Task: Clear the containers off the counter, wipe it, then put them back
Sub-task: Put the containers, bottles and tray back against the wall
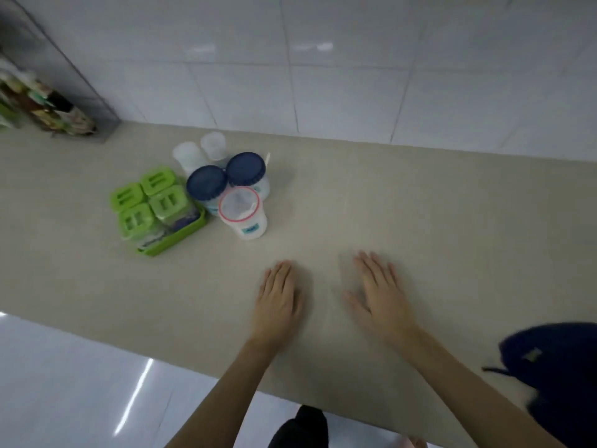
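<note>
Blue-lidded jars (206, 184): 2
Red-rimmed jar (240, 210): 1
Clear cups (189, 155): 2
Green-lidded boxes (158, 181): 4, in 1 green tray (181, 237)
Hands (277, 299): 2

Seen from a single wide-angle camera worn on the head, looking forward and steeply down across the beige table (420, 205) toward the tiled wall (323, 59) at its far edge. Close enough for both forearms to enter from the bottom edge, with the left hand (277, 299) and right hand (378, 295) near the middle of the frame, the jars (226, 185) a little beyond them to the left, and the glossy floor (64, 383) showing at lower left. Slightly blurred, with straight lines bowed toward the edges.
</note>
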